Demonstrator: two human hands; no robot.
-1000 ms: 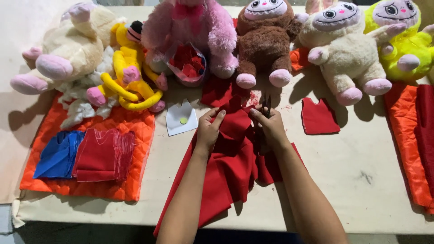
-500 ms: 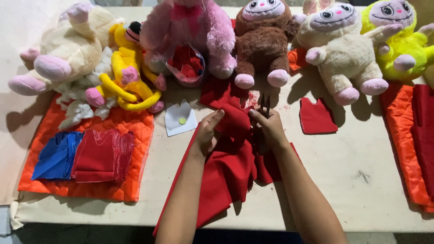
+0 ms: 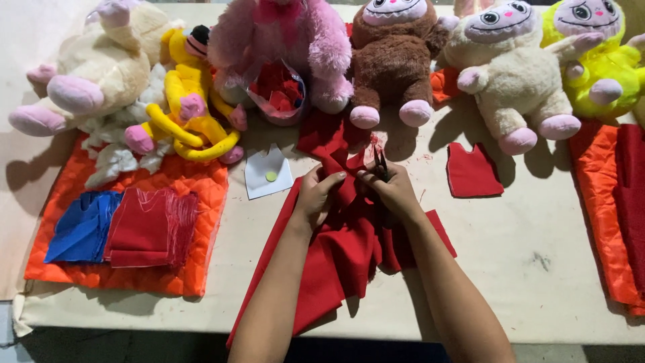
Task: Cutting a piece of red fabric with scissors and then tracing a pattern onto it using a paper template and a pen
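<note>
1. Between the two hands, at the near middle of the pale table [image 3: 537,269], lies a crumpled length of soft red felt-like cloth [image 3: 342,255]; it trails back past the wrists and over the table's near edge.
2. The left hand [image 3: 317,196] is closed narrowly on a raised fold of that cloth, fingers curled over it and pinching it up.
3. The right hand [image 3: 392,190] grips a small pair of dark scissors [image 3: 381,165], blades pointing away from the person, at the cloth's far edge.
4. To cut well here, my judgement is that the left hand should keep the fold taut and just beside the blades, fingertips clear of them, and feed cloth in short snips.
5. Just right of the right hand lies a flat red cut piece shaped like a small vest [image 3: 474,171]; just left of the left hand lies a white paper pattern with a yellow dot [image 3: 267,175].
6. Well left of the left hand, a stack of red cut pieces [image 3: 151,225] and blue cut pieces [image 3: 80,225] rests on an orange quilted mat [image 3: 168,275].
7. Beyond both hands sits a row of plush toys [image 3: 396,60].
8. Hard to make out: whether the blades are open or shut, where the cut line runs, and how many layers the fold holds. The toys' tops are cut off.
</note>
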